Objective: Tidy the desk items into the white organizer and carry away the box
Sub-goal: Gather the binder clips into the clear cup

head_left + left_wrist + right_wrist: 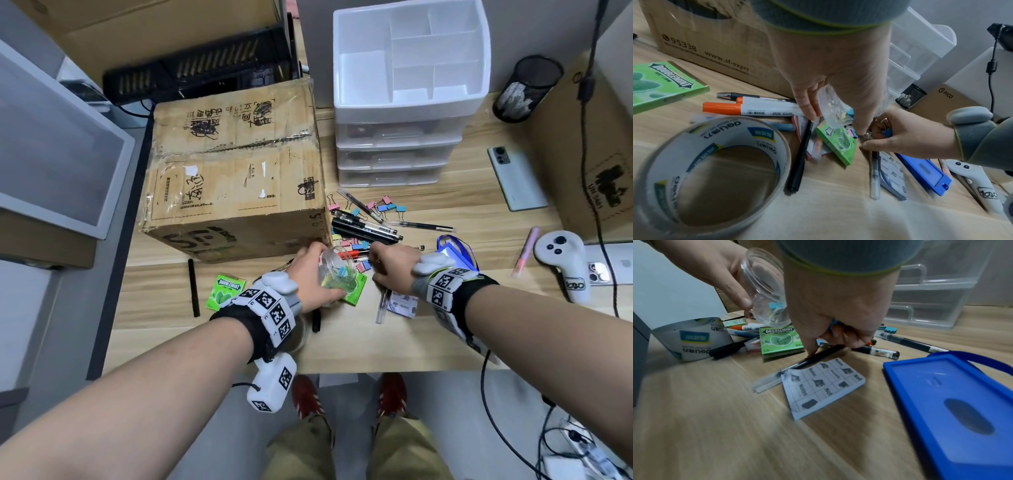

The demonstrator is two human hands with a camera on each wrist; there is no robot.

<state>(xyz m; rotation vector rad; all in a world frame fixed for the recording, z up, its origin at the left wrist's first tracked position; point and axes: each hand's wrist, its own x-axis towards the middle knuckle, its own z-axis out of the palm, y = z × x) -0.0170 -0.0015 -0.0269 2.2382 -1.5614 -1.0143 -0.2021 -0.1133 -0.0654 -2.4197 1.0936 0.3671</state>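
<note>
Clear plastic jar (334, 270) tilted in the left hand (310, 277), fingers wrapped round it.
Right hand (394, 265) curls round small blue binder clips (886, 133), low over the wooden desk (342, 342).

Wooden desk (445, 335) seen from above, cardboard box (236, 171) at its left part, white organizer (407, 113) right of the box, pens (366, 229) and coloured binder clips (387, 205) just right of the box's front corner, left hand (308, 277) holding clear jar (337, 270) in front of the box, right hand (394, 263) beside the jar, fingers curled down
</note>
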